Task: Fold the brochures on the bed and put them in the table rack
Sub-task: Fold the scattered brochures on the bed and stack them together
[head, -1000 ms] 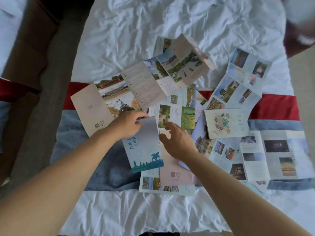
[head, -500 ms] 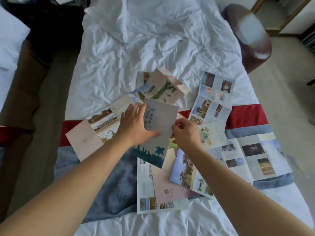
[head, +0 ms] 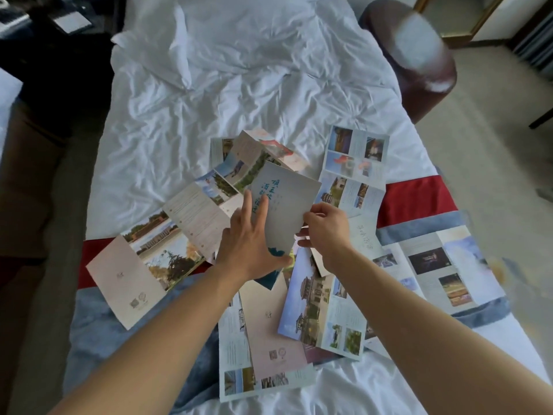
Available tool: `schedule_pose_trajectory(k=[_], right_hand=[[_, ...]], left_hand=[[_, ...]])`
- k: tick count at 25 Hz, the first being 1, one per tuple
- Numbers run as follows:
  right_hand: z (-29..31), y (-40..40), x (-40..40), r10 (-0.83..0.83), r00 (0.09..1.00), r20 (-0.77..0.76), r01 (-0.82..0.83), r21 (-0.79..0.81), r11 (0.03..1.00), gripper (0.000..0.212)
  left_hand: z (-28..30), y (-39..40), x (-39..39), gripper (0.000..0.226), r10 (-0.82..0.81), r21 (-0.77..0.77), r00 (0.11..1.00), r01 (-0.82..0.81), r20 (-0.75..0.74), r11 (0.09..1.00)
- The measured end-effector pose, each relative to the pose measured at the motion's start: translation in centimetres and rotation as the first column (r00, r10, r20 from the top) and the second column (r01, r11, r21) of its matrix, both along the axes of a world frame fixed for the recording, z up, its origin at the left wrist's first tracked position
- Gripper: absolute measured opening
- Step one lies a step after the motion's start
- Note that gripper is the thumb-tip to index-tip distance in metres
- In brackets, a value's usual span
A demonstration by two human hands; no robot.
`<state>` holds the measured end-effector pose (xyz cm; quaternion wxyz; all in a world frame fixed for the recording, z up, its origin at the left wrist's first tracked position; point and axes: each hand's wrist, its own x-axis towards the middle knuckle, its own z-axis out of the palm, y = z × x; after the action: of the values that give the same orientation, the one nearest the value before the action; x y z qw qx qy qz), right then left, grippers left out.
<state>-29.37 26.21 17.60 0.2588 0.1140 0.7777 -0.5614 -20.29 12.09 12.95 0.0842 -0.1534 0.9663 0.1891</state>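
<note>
1. While the left hand point(head: 248, 244) grips the folded brochure point(head: 284, 205) with fingers spread over its face, and the right hand point(head: 326, 232) pinches its right edge, it is lifted above mid-bed point(head: 239, 85), over the loose brochures point(head: 323, 304).
2. Square the edges and press the crease before carrying.
3. Rack not in view; likely off-bed.
4. Keep one firm grip; glossy paper may spring open.

- a dark red round chair point(head: 419, 82) stands at the far right, just beside the bed.
- beige carpet point(head: 484, 139) covers the floor on the right.
- dark furniture point(head: 57, 64) stands far left.
</note>
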Motion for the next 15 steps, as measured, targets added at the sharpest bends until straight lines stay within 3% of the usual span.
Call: schedule_pose_trajectory(k=[4, 7, 11, 15], right_hand=[[-3.3, 3.2, -3.1, 0.032, 0.999, 0.023, -0.033, 0.063, 0.997, 0.014], [-7.0, 6.6, -4.7, 0.081, 0.987, 0.142, -0.104, 0.161, 0.981, 0.012], [-11.8, 12.4, -6.0, 0.073, 0.943, 0.325, -0.174, 0.294, 0.94, 0.045], [-15.3, 16.4, -6.6, -0.05, 0.914, 0.403, -0.118, 0.38, 0.917, 0.057]], left_hand=[[-2.8, 2.3, -3.2, 0.124, -0.035, -0.044, 0.999, 0.035, 0.006, 0.998], [-5.2, 3.5, -5.0, 0.12, -0.086, -0.118, 0.994, 0.094, 0.074, 0.989], [-8.5, 5.2, -7.4, 0.116, -0.085, -0.183, 0.989, 0.107, 0.125, 0.977], [-10.8, 6.7, -9.9, 0.116, -0.052, -0.231, 0.994, 0.073, 0.096, 0.97]])
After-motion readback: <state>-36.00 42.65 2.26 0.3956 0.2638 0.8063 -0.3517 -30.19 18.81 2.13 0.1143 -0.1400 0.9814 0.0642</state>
